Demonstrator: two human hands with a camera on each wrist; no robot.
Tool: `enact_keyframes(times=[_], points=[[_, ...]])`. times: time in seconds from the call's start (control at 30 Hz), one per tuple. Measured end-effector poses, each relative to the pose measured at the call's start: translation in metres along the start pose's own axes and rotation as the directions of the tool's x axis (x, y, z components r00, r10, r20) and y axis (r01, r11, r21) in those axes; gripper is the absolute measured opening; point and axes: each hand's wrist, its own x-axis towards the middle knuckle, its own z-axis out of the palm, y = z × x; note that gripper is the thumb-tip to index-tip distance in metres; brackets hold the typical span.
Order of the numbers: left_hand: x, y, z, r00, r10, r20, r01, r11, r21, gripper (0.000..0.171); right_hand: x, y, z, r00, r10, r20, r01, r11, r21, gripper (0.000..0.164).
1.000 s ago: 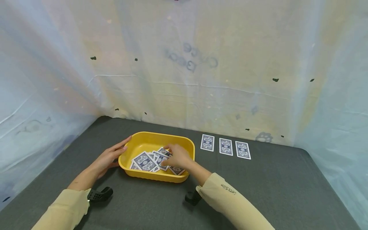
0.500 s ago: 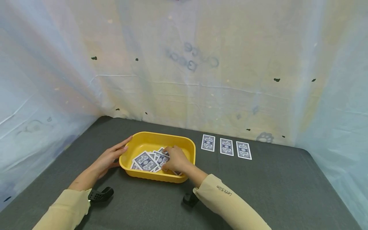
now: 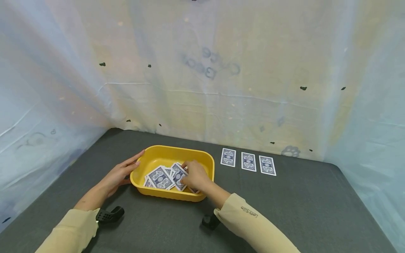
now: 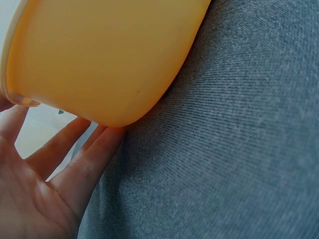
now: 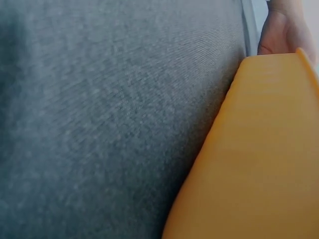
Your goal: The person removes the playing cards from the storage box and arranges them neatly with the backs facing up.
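Card [image 3: 178, 176] has swivelled by right hand [image 3: 197, 175] inside yellow tray [image 3: 171, 194]

We see our left hand [image 4: 42, 184] at the lower left, its fingers [image 4: 97, 154] spread and nearly straight, meeting the wall of a yellow plastic container [image 4: 109, 55] whose rim [image 4: 9, 55] curves along the left edge. Grey cloth [image 4: 224, 129] fills the right; pale backdrop [image 4: 42, 119] shows between our fingers.

A screened booth (pale sheeting [image 3: 269, 52], dark tabletop [image 3: 300, 211]).
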Motion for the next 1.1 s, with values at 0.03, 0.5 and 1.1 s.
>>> enact_keyframes(times=[0.03, 0.5, 1.1], points=[[0.0, 0.0, 0.0, 1.0, 0.003, 0.001, -0.003, 1.0, -0.002, 0.064, -0.001, 0.0, -0.001, 1.0, -0.007, -0.007, 0.007, 1.0, 0.005, 0.039], [0.001, -0.003, 0.0, 1.0, 0.0, 0.001, 0.0, 1.0, 0.007, 0.066, -0.025, 0.005, -0.017, 0.997, -0.068, -0.021, 0.071, 0.981, 0.18, 0.041], [0.002, -0.003, 0.001, 1.0, -0.015, -0.015, 0.016, 1.0, 0.019, 0.066, -0.044, 0.021, -0.027, 0.967, -0.033, -0.251, 0.131, 0.914, 0.384, 0.032]])
